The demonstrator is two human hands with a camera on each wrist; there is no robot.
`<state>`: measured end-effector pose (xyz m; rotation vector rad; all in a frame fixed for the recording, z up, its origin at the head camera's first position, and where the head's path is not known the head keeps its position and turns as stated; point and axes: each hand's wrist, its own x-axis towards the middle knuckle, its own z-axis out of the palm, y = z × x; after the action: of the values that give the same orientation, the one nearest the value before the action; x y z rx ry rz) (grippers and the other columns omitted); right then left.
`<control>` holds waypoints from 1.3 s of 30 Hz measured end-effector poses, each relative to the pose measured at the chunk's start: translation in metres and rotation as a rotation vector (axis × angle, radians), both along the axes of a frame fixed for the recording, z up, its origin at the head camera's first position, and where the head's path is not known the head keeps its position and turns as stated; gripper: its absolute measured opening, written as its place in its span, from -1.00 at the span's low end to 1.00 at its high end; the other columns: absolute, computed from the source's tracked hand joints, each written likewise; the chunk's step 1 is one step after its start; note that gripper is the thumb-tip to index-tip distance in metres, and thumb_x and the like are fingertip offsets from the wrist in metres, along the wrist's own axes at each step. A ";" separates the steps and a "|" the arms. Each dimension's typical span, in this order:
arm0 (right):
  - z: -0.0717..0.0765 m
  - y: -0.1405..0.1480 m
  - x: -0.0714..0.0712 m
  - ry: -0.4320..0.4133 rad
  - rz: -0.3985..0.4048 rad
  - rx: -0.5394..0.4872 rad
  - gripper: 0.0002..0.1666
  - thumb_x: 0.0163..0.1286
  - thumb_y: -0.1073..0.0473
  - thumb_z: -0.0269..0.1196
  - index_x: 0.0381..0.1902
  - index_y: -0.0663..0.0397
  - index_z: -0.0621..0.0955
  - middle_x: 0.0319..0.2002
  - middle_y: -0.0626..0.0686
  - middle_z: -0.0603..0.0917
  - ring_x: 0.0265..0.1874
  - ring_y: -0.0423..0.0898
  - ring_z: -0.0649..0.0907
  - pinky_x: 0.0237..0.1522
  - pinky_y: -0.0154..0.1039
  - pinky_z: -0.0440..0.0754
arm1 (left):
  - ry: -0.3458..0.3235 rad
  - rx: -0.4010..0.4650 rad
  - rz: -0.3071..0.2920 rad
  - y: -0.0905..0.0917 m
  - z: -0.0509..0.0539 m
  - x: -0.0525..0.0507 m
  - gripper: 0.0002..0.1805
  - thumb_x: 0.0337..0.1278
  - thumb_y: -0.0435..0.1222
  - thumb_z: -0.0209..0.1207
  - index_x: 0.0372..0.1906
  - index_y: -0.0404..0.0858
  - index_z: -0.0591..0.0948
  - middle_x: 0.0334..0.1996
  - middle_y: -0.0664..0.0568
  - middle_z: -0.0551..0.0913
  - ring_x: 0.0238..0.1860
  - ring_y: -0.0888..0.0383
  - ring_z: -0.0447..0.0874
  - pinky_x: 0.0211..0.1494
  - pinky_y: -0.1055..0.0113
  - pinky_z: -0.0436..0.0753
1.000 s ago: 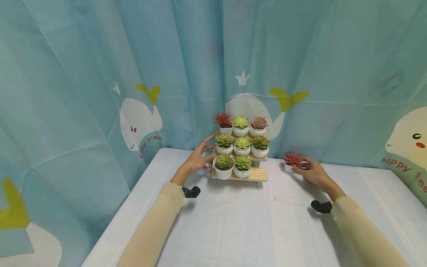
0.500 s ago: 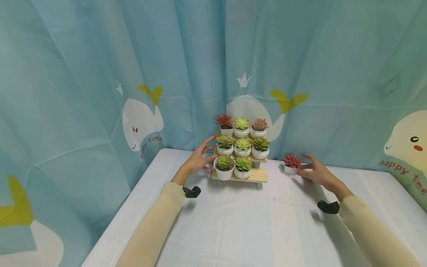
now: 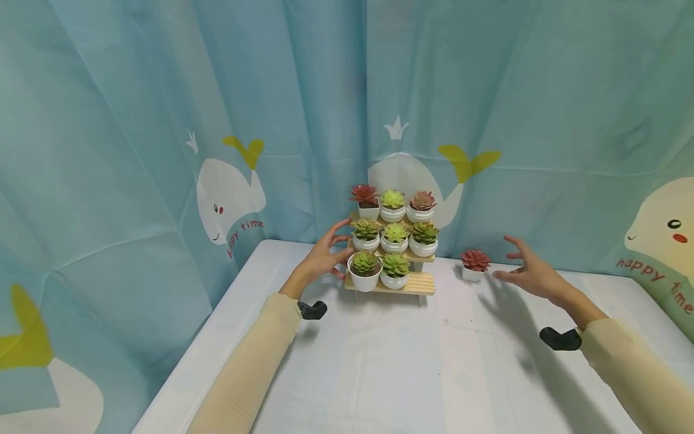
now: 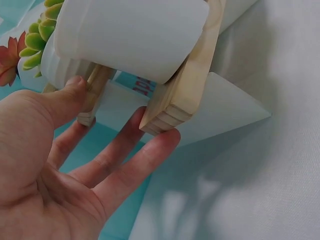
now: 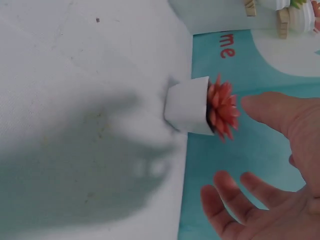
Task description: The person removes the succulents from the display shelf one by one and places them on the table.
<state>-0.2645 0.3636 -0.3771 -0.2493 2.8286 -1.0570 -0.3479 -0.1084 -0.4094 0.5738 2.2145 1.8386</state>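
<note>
A tiered wooden plant stand (image 3: 420, 282) holds several white pots of succulents on three shelves. At its left side my left hand (image 3: 321, 259) grips the plank ends. In the left wrist view, the thumb (image 4: 75, 92) lies on one plank, and fingertips touch its end and the plank below. A red succulent (image 3: 475, 260) in a square white pot (image 5: 187, 106) stands upright on the table, right of the stand. Just right of it, my right hand (image 3: 537, 274) hovers with thumb and fingers spread, holding nothing.
The white table (image 3: 401, 367) runs up to a blue curtain (image 3: 303, 90) printed with whales, behind and left. The front-left cup-shaped pot (image 3: 364, 281) sits near the left end of the lowest shelf. Bare wood shows at that shelf's right.
My right hand has let go of the red succulent's pot and moved away to the right, its fingers spreading. The pot stays standing on the table. My left hand keeps its place.
</note>
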 end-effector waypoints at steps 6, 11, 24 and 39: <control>0.010 -0.001 0.005 0.078 -0.020 0.010 0.19 0.49 -0.02 0.34 0.66 0.18 -0.21 0.39 0.60 0.22 0.14 0.47 0.57 -0.01 0.26 0.68 | 0.030 -0.017 0.011 0.001 0.001 0.000 -0.17 0.46 -0.39 0.21 0.61 0.27 0.15 0.46 -0.20 0.37 -0.21 -0.11 0.77 -0.37 -0.19 0.77; 0.015 -0.001 0.011 0.158 -0.029 0.003 0.16 0.47 -0.02 0.36 0.67 0.13 -0.13 0.37 0.55 0.31 0.11 0.44 0.59 -0.10 0.18 0.72 | 0.037 -0.031 0.004 0.001 0.001 0.001 -0.16 0.46 -0.39 0.21 0.62 0.26 0.13 0.46 -0.21 0.36 -0.13 -0.17 0.76 -0.35 -0.21 0.76; 0.023 -0.001 0.023 0.311 -0.013 0.001 0.11 0.42 0.00 0.42 0.66 0.05 0.02 0.31 0.46 0.46 0.03 0.39 0.65 -0.34 -0.30 0.68 | 0.009 -0.001 0.004 0.001 -0.002 -0.001 -0.18 0.46 -0.35 0.22 0.62 0.26 0.16 0.48 -0.22 0.33 0.03 -0.25 0.71 -0.41 -0.08 0.79; 0.019 -0.036 0.027 0.379 0.075 -0.033 0.05 0.32 0.10 0.50 0.61 -0.04 0.18 0.26 0.34 0.56 -0.04 0.26 0.71 -0.24 -0.42 0.69 | 0.005 0.012 0.013 0.000 -0.004 -0.001 -0.18 0.46 -0.34 0.23 0.60 0.32 0.18 0.50 -0.18 0.33 -0.26 -0.07 0.79 -0.40 -0.10 0.78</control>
<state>-0.2375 0.3273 -0.3579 -0.6152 3.0978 -1.1486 -0.3489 -0.1084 -0.4130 0.5683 2.2171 1.8597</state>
